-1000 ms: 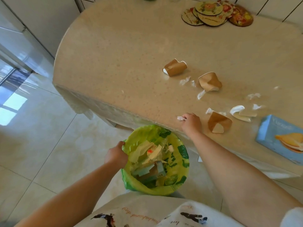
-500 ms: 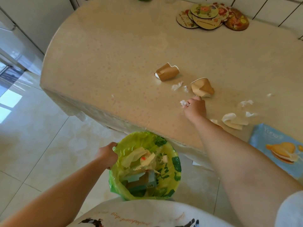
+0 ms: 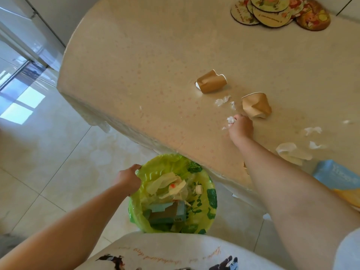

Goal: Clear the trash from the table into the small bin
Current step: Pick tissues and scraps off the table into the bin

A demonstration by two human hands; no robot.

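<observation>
- Two hands are at work: the left hand (image 3: 127, 179) is curled over the rim of the small bin (image 3: 211, 193), holding it on the floor just below the worktop (image 3: 155, 55) edge, while the right hand (image 3: 241, 127) is closed around white paper scraps (image 3: 230, 120) on the worktop.
- The step in hand looks like gathering loose tissue bits into the right fist; some white tufts poke out past the fingers.
- The bin, lined with a green bag, already holds cardboard, wrappers and a bottle cap, so the clearing is partly done.
- Still on the worktop: a crushed brown cup (image 3: 211, 82) far from the edge, a second crushed cup (image 3: 256, 106) just beside the right hand, tissue shreds (image 3: 223, 100) between them, more white scraps (image 3: 312, 130) to the right, and a torn cup piece (image 3: 290, 152) near the forearm.
- The next move probably calls for either carrying the fistful to the bin or sweeping more scraps toward the edge above it.
- The right forearm crosses over some trash near the edge, hiding part of it.
- The round coasters (image 3: 272, 12) and a blue packet (image 3: 339, 176) do not look like trash and should stay clear of the sweep.
</observation>
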